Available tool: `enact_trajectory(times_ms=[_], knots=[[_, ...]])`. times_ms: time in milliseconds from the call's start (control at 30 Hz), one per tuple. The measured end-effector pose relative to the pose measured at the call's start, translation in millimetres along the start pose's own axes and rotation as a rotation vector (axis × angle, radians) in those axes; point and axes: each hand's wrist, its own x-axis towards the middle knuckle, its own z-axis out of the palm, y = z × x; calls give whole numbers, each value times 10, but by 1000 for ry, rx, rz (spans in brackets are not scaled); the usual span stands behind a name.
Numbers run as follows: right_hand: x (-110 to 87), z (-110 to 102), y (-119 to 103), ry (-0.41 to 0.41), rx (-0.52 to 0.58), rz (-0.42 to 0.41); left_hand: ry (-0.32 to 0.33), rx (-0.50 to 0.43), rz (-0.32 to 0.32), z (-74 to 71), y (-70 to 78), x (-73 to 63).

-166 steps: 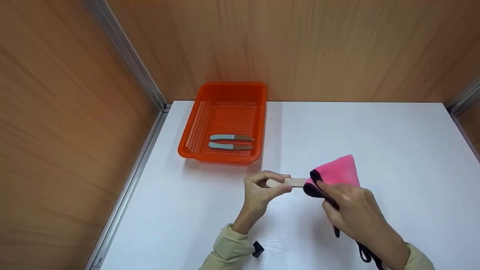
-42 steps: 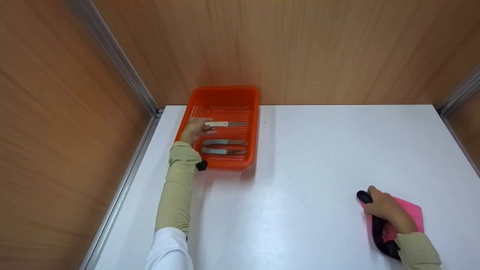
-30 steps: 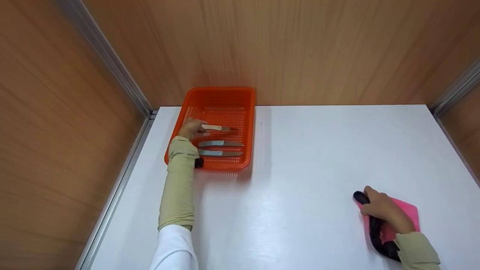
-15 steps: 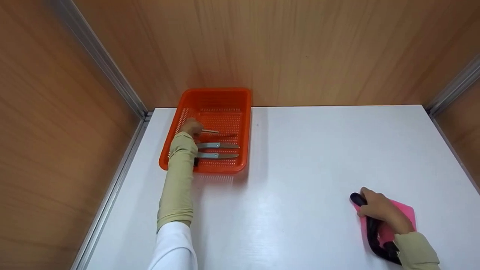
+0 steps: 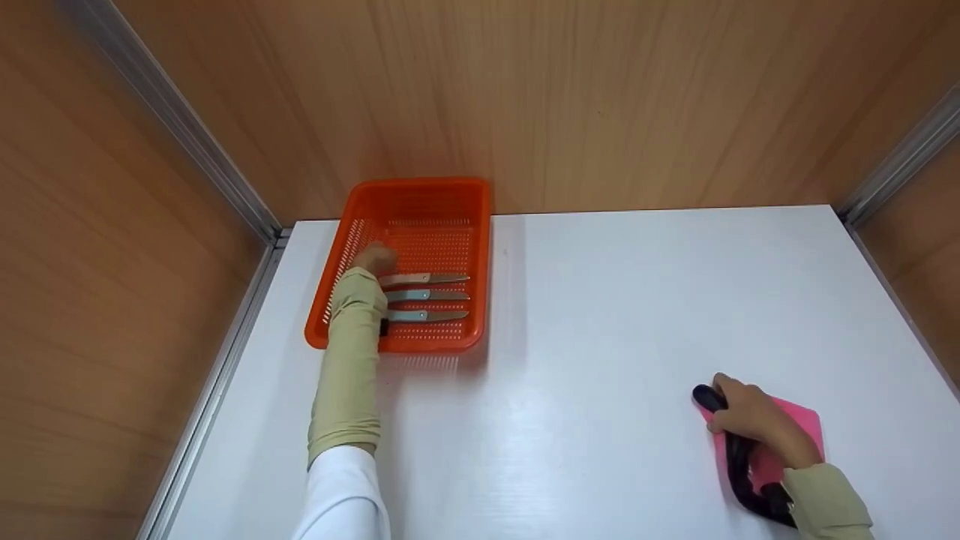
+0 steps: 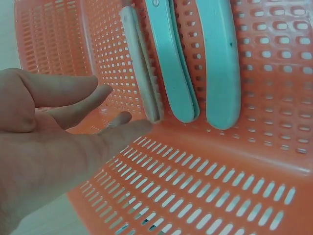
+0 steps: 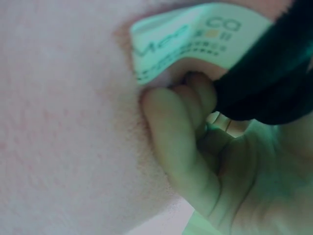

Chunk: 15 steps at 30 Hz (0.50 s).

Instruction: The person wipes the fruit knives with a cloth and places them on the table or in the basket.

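In the head view, a knife with a whitish handle (image 5: 409,279) lies in the orange basket (image 5: 484,277). Beside it are two knives with light blue handles, the middle one (image 5: 409,295) and the front one (image 5: 409,316). My left hand (image 5: 375,259) is inside the basket at its left; the left wrist view shows its fingers (image 6: 63,90) loosely extended, holding nothing, with a fingertip close to the whitish handle's end (image 6: 154,115). At right, my right hand (image 5: 757,416) grips a pink cloth (image 5: 806,420) with black edging (image 5: 739,469). A printed label (image 7: 215,34) shows on the cloth.
The basket stands on a white table (image 5: 600,322) near its back left corner, close to the wooden back panel (image 5: 600,112). Another wooden panel (image 5: 112,300) rises along the left side, with a metal rail (image 5: 206,394) at its foot.
Earlier, both hands had the whitish-handled knife, its blade in the cloth. The left hand then carried it into the basket, set it by the blue ones and let go. The cloth moved right.
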Motion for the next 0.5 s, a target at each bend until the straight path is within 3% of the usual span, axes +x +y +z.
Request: enact_trajectory(times_ms=[67, 100, 167, 200, 300, 500], knots=[[17, -10, -4, -2, 0, 0, 13, -80, -51, 3, 239, -353], [24, -13, -4, -5, 1, 0, 82, -173, -88, -6, 406, -571], [43, -14, 1, -8, 3, 4, 79, -200, -64, -21, 671, -931], [51, -18, 7, -8, 3, 2, 79, -214, -43, -28, 772, -1048], [79, -20, 25, 13, 1, 4, 101, -226, 61, -6, 954, -1255], [14, -30, 90, 61, -30, 11, 129, -231, 279, 287, 1061, -1483]])
